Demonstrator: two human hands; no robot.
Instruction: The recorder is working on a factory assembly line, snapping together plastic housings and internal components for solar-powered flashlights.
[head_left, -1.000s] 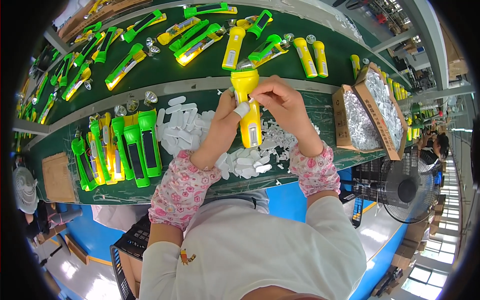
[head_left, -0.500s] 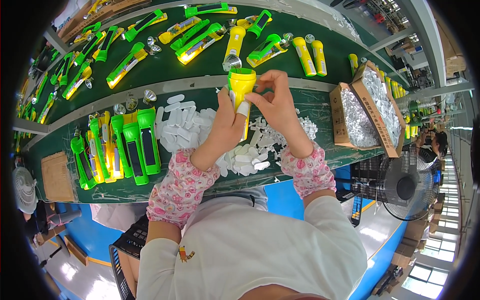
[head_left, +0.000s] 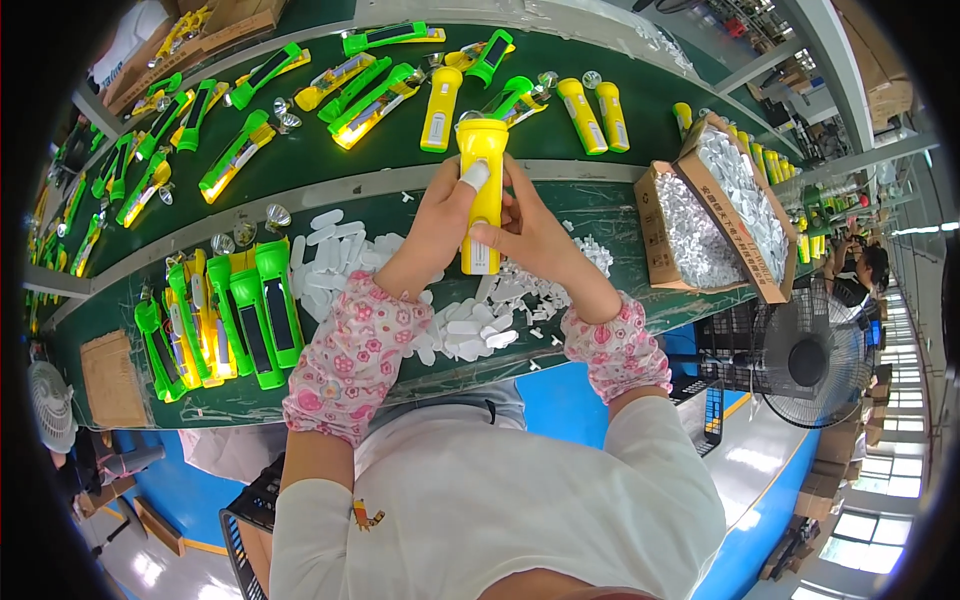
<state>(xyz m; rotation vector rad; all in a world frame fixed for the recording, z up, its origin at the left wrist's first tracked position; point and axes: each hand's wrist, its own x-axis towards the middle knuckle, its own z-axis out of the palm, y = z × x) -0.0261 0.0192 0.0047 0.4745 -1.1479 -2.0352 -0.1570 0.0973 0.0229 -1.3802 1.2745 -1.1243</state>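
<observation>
A yellow flashlight [head_left: 486,205] stands roughly upright in front of me, its wide head away from me, held by both hands. My left hand [head_left: 436,222] is closed round its left side; the thumb, with a white wrap on it, presses on the upper body. From the right, my right hand [head_left: 530,236] grips the lower body with the thumb across the front and the fingers partly hidden behind. Below the hands lie loose white oval strips [head_left: 465,330] and a pile of small white pieces [head_left: 575,262].
Green and yellow flashlight halves [head_left: 262,310] stand in a row at the left, silvery reflectors [head_left: 278,217] behind them. More flashlights [head_left: 582,115] lie on the raised far surface. Cardboard boxes [head_left: 660,235] of white parts stand at the right, near a black fan [head_left: 805,360].
The flashlight has turned, and its green inner rim no longer shows. My right hand has moved from near its head down to the lower body. The whole view has shifted slightly.
</observation>
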